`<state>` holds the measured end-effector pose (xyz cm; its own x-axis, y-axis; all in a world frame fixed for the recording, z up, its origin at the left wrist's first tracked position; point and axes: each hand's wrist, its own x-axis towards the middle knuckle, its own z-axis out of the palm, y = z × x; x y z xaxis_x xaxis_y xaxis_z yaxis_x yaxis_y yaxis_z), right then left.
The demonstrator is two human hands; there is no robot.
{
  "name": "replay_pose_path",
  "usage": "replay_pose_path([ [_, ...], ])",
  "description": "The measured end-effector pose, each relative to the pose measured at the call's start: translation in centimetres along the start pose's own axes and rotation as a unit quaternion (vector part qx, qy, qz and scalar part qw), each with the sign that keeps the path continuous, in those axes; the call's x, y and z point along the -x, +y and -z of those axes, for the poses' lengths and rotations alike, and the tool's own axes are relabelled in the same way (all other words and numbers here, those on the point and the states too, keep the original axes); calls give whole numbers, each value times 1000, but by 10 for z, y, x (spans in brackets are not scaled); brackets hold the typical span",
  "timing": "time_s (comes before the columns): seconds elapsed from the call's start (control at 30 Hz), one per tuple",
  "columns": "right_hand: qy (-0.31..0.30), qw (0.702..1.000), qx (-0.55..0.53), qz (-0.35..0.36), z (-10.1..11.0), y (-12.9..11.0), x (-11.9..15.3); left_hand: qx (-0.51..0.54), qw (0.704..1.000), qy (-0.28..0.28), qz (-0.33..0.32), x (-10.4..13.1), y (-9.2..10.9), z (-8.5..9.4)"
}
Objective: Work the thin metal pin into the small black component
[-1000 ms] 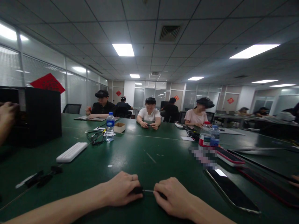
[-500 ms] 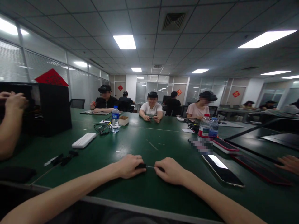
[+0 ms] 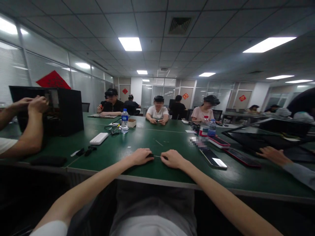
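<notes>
My left hand [image 3: 140, 156] rests near the table's front edge, its fingers closed on a small black handle-like piece [image 3: 151, 155]. A thin, pale rod [image 3: 157, 156] runs from that piece across the short gap to my right hand [image 3: 173, 159]. The fingers of my right hand are curled inward and pressed together at the rod's other end. What lies inside them is mostly hidden, with only a dark bit showing. Both wrists lie low over the green table [image 3: 137, 172], and the hands do not touch each other.
To the right lie a phone [image 3: 209, 157], a red-edged dark slab [image 3: 242, 158] and a co-worker's hand [image 3: 275, 155]. A white bar-shaped thing [image 3: 98, 138], water bottle [image 3: 124, 121] and small box [image 3: 132, 123] stand to the left. Another person's hands work at a black case [image 3: 71, 111].
My view has shifted, so my lap shows and the tabletop sits higher in the picture. Both hands keep their grip and spacing. The left neighbour's hands show more fully at the case.
</notes>
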<state>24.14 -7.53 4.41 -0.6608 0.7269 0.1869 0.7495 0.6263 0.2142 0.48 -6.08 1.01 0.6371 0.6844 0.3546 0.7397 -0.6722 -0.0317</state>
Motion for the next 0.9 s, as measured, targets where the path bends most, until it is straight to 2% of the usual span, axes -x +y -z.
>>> replay_pose_path([
  [0.33,-18,995,27,-91,-4,-29,11,18,996,12,88,8,11,-12],
  [0.67,-27,992,48,-112,4,-60,49,30,992,33,119,36,42,-7],
  [0.9,-26,990,51,-127,2,-63,51,25,990,31,134,36,45,-6],
])
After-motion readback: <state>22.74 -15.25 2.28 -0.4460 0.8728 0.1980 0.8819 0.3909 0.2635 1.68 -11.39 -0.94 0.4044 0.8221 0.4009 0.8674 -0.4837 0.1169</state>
